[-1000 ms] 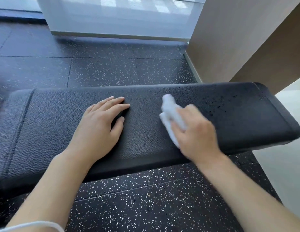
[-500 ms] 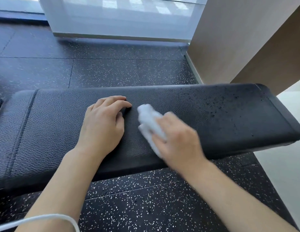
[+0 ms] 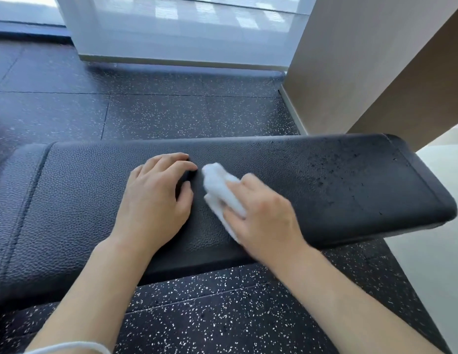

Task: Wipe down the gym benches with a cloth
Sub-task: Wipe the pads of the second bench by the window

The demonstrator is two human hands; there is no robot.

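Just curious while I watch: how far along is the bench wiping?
Midway, it seems. The right hand presses a white cloth on the middle of the black bench pad, beside the resting left hand. Droplets on the pad's right end are left; finished areas can't be told.

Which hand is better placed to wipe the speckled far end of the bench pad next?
Right. The right hand already holds the white cloth on the bench pad, on the side nearer the droplets. The left hand rests bare on the pad, farther from them, apparently bracing.
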